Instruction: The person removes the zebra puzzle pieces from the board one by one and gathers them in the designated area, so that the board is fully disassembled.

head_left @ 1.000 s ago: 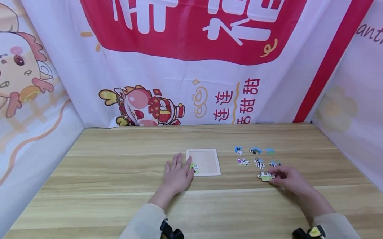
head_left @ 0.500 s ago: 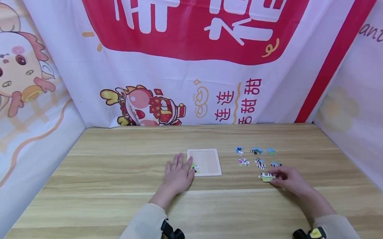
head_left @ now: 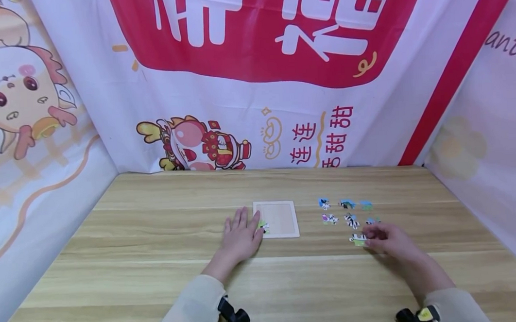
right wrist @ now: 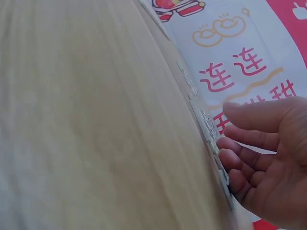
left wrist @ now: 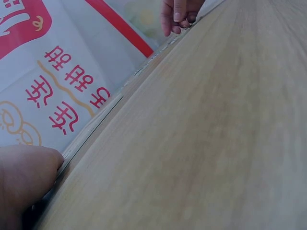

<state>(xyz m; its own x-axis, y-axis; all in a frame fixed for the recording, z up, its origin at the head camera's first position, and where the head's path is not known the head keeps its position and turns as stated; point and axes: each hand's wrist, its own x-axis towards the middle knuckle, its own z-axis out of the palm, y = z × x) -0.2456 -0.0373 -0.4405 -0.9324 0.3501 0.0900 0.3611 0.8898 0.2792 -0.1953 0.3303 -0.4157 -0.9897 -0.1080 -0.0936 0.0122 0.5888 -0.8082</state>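
Observation:
My left hand [head_left: 241, 237] rests with fingers spread and straight against the left side of a square puzzle tray [head_left: 295, 220], partly covering it. In the tray's lower left corner sits a green, black and white puzzle piece [head_left: 265, 227]. To the right, a green and white puzzle piece [head_left: 358, 240] lies on the table, just left of the fingertips of my right hand [head_left: 391, 241]. In the right wrist view, the right hand [right wrist: 273, 158] has its thumb apart from its loosely bent fingers, with nothing between them.
Several loose puzzle pieces lie in rows right of the tray, among them a zebra-striped piece [head_left: 351, 220] and a blue one [head_left: 366, 205]. Printed cloth [head_left: 254, 93] hangs along the back and sides of the wooden table [head_left: 300, 295].
My right fingers have let go of the green and white piece, which now lies on the table. The left hand has stayed at the tray.

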